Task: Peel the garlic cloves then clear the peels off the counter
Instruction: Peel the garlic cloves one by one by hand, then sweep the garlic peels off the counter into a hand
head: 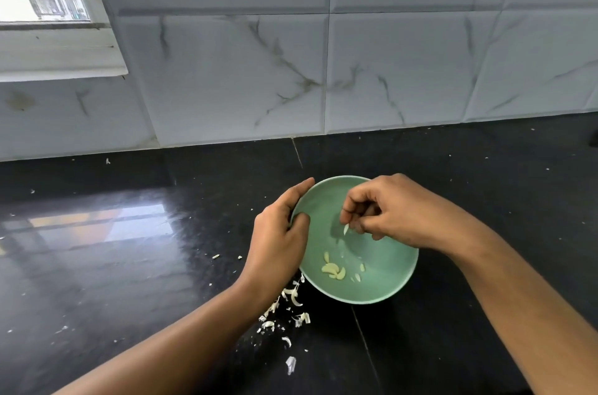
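A green bowl [385, 268] sits on the black counter, tilted toward me. Several peeled garlic cloves [333, 271] lie at its lower inside. My left hand [280, 239] grips the bowl's left rim, thumb inside and fingers along the outside. Over the bowl's middle, my right hand [388, 212] has curled fingers, and a pale garlic clove [346, 229] shows at its fingertips. White garlic peels [291, 307] lie scattered on the counter just below the bowl's left edge, under my left wrist.
The black counter [129, 265] runs back to a marble-tiled wall [323, 71], with a window [42, 6] at the upper left. Small peel crumbs [215, 256] dot the counter left of the bowl. A larger peel piece [290, 365] lies near the front.
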Tool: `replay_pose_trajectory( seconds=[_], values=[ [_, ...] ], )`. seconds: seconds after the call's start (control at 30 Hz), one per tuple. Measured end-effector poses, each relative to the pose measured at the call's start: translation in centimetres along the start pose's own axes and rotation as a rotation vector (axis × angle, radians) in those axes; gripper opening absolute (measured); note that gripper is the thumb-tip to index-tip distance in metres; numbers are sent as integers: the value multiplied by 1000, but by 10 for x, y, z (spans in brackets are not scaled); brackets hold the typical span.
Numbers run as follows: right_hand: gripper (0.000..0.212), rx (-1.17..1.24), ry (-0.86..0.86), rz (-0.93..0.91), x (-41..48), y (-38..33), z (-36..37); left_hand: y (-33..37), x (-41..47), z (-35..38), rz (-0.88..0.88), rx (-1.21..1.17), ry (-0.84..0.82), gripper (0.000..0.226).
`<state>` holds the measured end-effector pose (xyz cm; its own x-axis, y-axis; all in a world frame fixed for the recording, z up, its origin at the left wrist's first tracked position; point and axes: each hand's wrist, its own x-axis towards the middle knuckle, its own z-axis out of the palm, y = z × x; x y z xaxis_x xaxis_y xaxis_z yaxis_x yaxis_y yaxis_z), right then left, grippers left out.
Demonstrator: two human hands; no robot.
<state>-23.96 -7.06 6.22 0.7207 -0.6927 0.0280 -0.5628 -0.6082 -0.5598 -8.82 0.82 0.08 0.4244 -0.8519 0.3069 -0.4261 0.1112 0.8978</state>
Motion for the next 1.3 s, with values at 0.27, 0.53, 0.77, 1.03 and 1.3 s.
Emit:
replay_pose_trajectory(
  seconds=[0.27,0.53,0.77,1.03,1.3],
  values=[
    [14,1,40,-11,-1,3,3,-5,4,2,-36,-34,23,55],
    [24,-72,23,-41,-5,5,3,-11,10,6,-63,-54,45,52],
    [10,-3,431,-173,-13,18,11,-13,23,16,-158,-122,80,46],
    [12,131,794,-384,-33,18,45,0,37,32,-389,-349,9,30],
    [31,68,189,-215,-26,-26,94,-24,-1,-97,-139,652,-231,46]
  ],
)
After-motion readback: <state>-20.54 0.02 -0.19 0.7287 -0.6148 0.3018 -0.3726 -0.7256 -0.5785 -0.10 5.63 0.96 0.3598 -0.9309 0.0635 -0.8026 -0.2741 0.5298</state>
